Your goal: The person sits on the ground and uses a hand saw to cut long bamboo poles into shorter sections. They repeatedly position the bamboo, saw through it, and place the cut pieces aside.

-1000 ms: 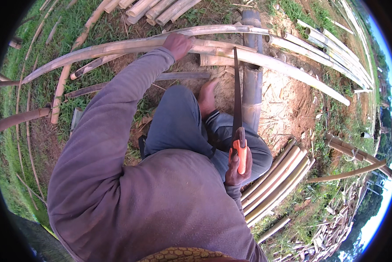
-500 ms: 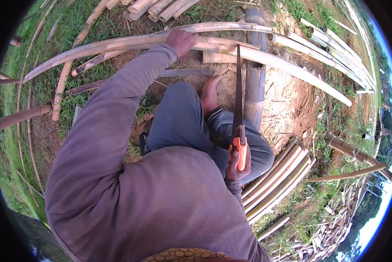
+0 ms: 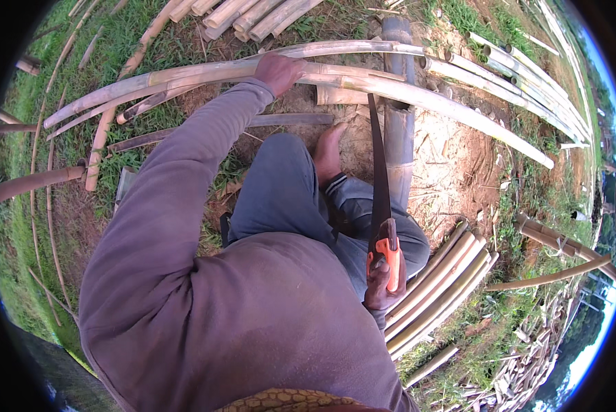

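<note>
My left hand [image 3: 280, 73] is closed over a long split bamboo pole [image 3: 417, 95], which lies crosswise in front of me. The pole rests over a thick dark bamboo log [image 3: 398, 141] on the ground. Another pale bamboo strip [image 3: 349, 47] runs just beyond it. In my right hand [image 3: 383, 288] is a hand saw [image 3: 380, 172], gripped by its orange handle. The dark blade points forward, its tip a little short of the pole and apart from it. A short bamboo piece [image 3: 342, 95] lies under the pole, left of the log.
Cut bamboo lengths [image 3: 442, 281] lie beside my right knee, and more poles [image 3: 520, 86] at the far right. A bamboo stack [image 3: 253, 17] stands at the far edge. A flat dark strip [image 3: 287, 119] lies before my bare foot [image 3: 328, 154]. Bamboo scraps [image 3: 527, 360] heap at lower right.
The saw has drawn back toward me, and its tip has come away from the pole's edge. My left hand has shifted slightly left and nearer, still on the pole.
</note>
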A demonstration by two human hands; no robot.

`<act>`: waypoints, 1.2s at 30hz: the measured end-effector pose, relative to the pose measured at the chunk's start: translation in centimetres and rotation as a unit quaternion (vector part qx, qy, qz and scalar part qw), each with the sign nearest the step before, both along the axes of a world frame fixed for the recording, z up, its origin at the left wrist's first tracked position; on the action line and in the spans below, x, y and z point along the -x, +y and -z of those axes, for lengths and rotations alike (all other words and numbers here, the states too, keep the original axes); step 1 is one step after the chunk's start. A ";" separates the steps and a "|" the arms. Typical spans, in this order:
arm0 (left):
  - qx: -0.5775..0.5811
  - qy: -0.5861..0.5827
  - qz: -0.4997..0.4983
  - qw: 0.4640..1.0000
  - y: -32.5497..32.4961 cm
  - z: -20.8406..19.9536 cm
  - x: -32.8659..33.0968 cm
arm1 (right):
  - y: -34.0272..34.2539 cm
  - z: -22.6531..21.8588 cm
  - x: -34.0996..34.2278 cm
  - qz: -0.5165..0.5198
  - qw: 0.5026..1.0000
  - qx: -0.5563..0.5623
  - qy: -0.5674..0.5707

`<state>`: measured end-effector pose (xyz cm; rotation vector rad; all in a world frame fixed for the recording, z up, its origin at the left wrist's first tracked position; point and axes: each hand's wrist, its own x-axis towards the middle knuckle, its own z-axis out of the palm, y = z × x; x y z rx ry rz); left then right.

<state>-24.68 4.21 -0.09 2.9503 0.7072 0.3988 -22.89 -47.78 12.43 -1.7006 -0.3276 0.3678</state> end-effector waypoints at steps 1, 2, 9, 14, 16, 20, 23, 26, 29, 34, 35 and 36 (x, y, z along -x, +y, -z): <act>-0.003 -0.032 0.014 0.999 -0.9 0.0 0.7 | -0.7 -0.7 0.1 0.016 1.000 0.015 -0.020; -0.003 -0.046 0.022 0.999 -2.0 -0.3 2.1 | -1.3 -0.5 -0.3 0.033 0.999 0.011 -0.033; 0.041 -0.068 0.042 0.996 -6.3 0.6 3.9 | -0.3 -0.9 -4.1 0.019 0.997 0.042 -0.057; 0.038 -0.001 -0.057 0.998 -1.3 -0.5 -1.3 | 2.9 0.4 -5.3 0.011 1.000 -0.018 -0.009; 0.083 0.001 -0.100 0.992 0.3 -0.4 -2.8 | 4.0 0.3 -5.6 0.018 0.999 -0.005 -0.043; 0.106 -0.035 -0.158 0.981 5.5 2.6 -5.1 | 6.1 0.5 -6.4 0.048 0.987 0.030 -0.147; 0.272 0.071 -0.118 0.952 8.6 3.4 -6.3 | 5.7 1.0 -7.2 0.049 0.990 0.031 -0.127; 0.252 0.127 -0.073 0.957 10.4 3.0 -6.4 | 4.3 1.4 -8.1 0.028 0.999 -0.004 -0.027; 0.231 0.168 -0.013 0.958 11.6 2.0 -6.5 | 3.6 1.5 -8.6 0.034 0.999 -0.012 0.033; 0.223 0.163 -0.009 0.961 10.8 1.6 -6.2 | 3.8 2.1 -8.8 0.049 0.997 0.037 -0.046; 0.222 0.159 -0.004 0.962 10.4 1.5 -5.8 | 3.8 1.9 -9.0 0.045 0.996 0.049 -0.061; 0.225 0.162 0.011 0.961 10.0 1.6 -5.2 | 3.9 1.8 -9.2 0.040 0.995 0.060 -0.075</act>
